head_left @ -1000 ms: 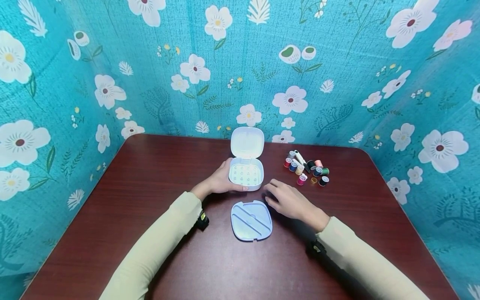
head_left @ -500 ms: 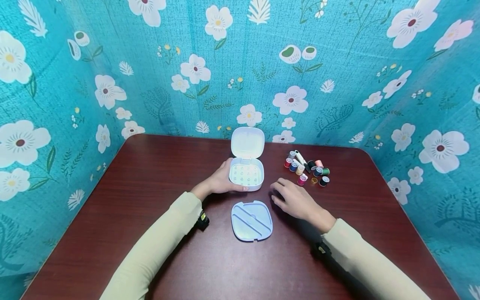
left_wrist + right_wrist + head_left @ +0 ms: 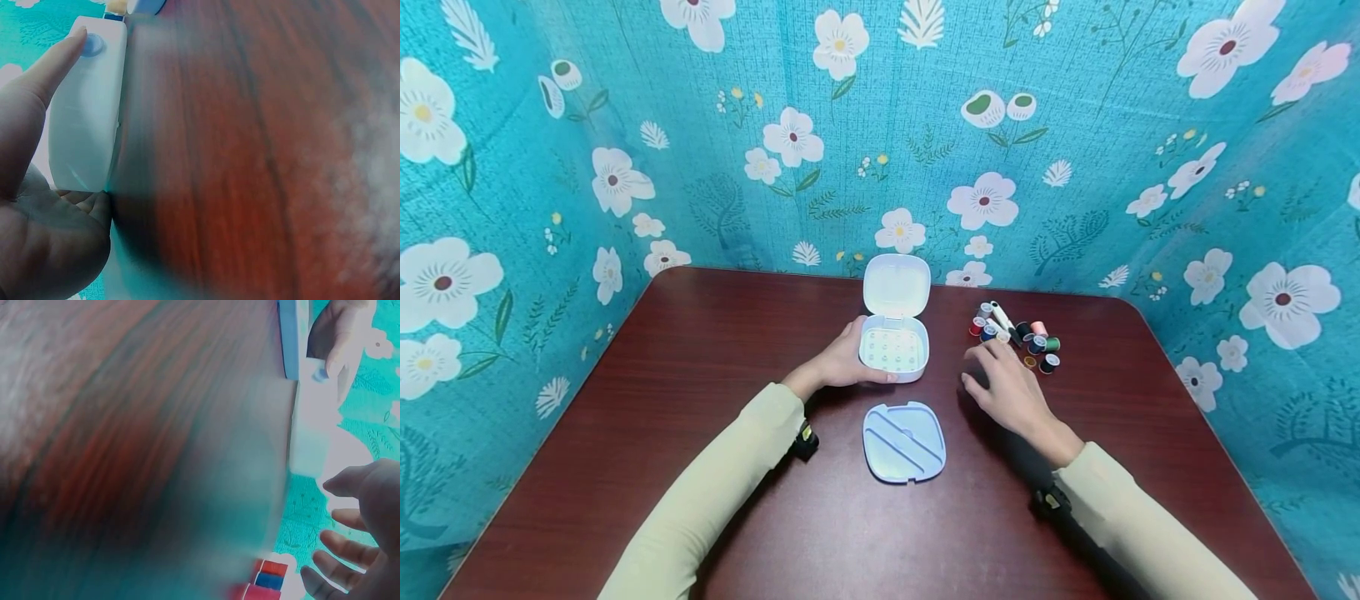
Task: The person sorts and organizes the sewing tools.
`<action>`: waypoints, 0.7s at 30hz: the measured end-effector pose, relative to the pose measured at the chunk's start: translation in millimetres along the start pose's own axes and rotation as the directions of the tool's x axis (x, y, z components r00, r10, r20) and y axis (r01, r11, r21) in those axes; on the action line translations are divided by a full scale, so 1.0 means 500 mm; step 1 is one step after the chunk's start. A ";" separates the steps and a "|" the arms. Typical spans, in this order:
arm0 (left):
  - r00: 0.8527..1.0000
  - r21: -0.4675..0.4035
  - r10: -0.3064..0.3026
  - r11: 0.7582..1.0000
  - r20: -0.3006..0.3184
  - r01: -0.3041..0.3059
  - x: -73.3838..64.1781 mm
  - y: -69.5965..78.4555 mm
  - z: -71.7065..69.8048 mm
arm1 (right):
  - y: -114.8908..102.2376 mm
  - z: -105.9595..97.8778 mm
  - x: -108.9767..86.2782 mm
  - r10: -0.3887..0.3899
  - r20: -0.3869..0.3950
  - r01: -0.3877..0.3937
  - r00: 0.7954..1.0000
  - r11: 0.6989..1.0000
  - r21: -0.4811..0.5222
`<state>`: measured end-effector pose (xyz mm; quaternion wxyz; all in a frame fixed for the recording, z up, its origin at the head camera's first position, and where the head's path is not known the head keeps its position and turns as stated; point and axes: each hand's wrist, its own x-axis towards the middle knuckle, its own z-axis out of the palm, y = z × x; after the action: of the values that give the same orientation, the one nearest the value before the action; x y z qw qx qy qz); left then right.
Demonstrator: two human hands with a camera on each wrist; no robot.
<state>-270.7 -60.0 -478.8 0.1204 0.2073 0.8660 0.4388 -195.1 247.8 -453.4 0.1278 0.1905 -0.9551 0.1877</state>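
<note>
My left hand (image 3: pixel 846 360) grips the left side of a small white box (image 3: pixel 912 377) whose hinged lid (image 3: pixel 897 286) stands up at the back. In the left wrist view the thumb presses on the round button (image 3: pixel 92 45) at the box's front, with the fingers behind. My right hand (image 3: pixel 1011 396) hovers with spread, slightly bent fingers at the near side of a group of thread spools (image 3: pixel 1049 363); it holds nothing. In the right wrist view its fingers (image 3: pixel 347 549) lie beside a red spool (image 3: pixel 274 567) and a pinkish one (image 3: pixel 264 592). The hand hides some spools in the head view.
A light blue divided tray (image 3: pixel 904 443) lies in front of the box. Among the spools are a slim white-and-black tool (image 3: pixel 1002 317) and a small amber ring (image 3: pixel 1030 362). A floral curtain (image 3: pixel 715 133) hangs behind the dark wooden table (image 3: pixel 715 350).
My right hand has moved right and forward, away from the box to the spools, and now covers the pink one. The left hand and box have stayed in place.
</note>
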 end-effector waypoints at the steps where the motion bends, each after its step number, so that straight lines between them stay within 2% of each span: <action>1: 1.000 0.001 -0.001 1.000 0.001 0.001 0.001 -0.001 0.000 | 0.003 -0.001 -0.001 0.005 -0.015 -0.005 1.000 1.000 0.000; 7: 1.000 -0.002 0.001 1.000 0.003 -0.001 -0.001 0.001 -0.001 | 0.025 -0.003 -0.001 0.048 -0.075 -0.048 0.996 0.999 0.004; 16: 1.000 -0.005 0.000 1.000 0.006 0.000 -0.002 0.003 -0.002 | 0.052 -0.006 0.002 0.158 -0.076 -0.147 0.985 0.980 0.132; 21: 1.000 -0.011 0.001 1.000 0.005 -0.001 -0.003 0.004 -0.003 | 0.069 -0.002 0.002 0.202 -0.068 -0.189 0.977 0.969 0.160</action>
<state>-269.4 -60.7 -476.3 0.1235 0.2083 0.8631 0.4432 -210.1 277.3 -463.0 0.1335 0.0968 -0.9458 0.2797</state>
